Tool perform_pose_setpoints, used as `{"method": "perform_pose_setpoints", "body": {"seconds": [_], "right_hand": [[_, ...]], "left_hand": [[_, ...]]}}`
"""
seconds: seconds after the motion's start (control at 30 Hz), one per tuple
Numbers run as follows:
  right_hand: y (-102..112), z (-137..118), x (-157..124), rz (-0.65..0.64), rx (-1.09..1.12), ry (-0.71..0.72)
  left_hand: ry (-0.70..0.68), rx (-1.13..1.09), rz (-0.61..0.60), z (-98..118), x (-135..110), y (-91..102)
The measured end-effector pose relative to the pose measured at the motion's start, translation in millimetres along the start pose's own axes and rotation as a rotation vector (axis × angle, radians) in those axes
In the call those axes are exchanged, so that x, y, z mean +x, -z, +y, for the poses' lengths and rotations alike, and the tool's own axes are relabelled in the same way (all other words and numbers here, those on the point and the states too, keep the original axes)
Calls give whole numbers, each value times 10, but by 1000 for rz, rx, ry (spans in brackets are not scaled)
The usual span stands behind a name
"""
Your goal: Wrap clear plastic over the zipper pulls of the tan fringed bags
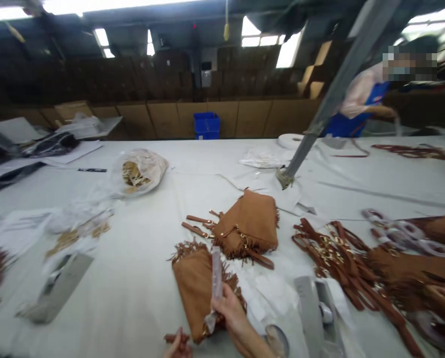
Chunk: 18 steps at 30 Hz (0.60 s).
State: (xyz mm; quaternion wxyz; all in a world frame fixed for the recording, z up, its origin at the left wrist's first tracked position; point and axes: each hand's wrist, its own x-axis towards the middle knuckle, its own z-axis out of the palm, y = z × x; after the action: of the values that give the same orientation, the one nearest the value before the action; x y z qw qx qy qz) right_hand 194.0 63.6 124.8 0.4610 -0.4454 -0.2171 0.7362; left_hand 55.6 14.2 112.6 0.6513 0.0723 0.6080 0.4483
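Observation:
My right hand (231, 309) is closed round a long strip wrapped in clear plastic (217, 273), held above a brown fringed bag (192, 286). At the bottom edge, my left hand (178, 347) pinches a short brown strap (172, 338) beside the bag's lower corner. That bag lies flat on the white table, its fringe showing at the top and right side. Just behind it are more brown fringed bags (257, 219), with straps and gold-coloured clips. My left hand is cut off by the frame, so only part of its fingers shows.
Brown straps with gold clips (330, 253) lie right, beside more fringed bags (404, 268). Grey tape dispensers (321, 313) stand near me on both sides. A plastic bag of tan pieces (136, 174) sits back left. A slanted metal post (330, 104) rises from the table; a person (367, 99) stands beyond.

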Motion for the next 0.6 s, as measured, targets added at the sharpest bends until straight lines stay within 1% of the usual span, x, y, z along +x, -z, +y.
{"method": "perform_pose_setpoints", "body": {"seconds": [0.03,0.07,0.1,0.17,0.2,0.23,0.27,0.33,0.37,0.4,0.47,0.53,0.6], "right_hand": [[58,37,-7,15,-55,-6],[117,79,-3,41,-114,-26],[175,119,6,61,-177,-58],[279,167,17,49,-378,-126],[322,162,11,36,-510,-127],[355,131,-6,32,-648,-95],[373,78,-34,50,-777,-29],[349,-80,-117,129,-938,143],[305,-168,-166,153,-959,204],[240,-251,-214,143,-951,227],[74,-377,-295,47,-889,210],[-87,-429,-338,-38,-860,211],[-182,-417,-344,-44,-902,265]], "left_hand": [[-58,-20,54,14,-70,158],[-135,-21,95,26,-128,264],[-228,10,121,41,-169,324],[-418,172,173,82,-200,344],[-497,264,192,108,-200,326],[-560,340,201,135,-197,301],[-603,391,195,161,-194,272],[-637,437,138,202,-188,216],[-642,455,98,216,-184,186],[-653,486,56,225,-177,155],[-700,584,-28,225,-157,76],[-753,690,-132,202,-137,-23],[-780,768,-229,167,-127,-123]]}}
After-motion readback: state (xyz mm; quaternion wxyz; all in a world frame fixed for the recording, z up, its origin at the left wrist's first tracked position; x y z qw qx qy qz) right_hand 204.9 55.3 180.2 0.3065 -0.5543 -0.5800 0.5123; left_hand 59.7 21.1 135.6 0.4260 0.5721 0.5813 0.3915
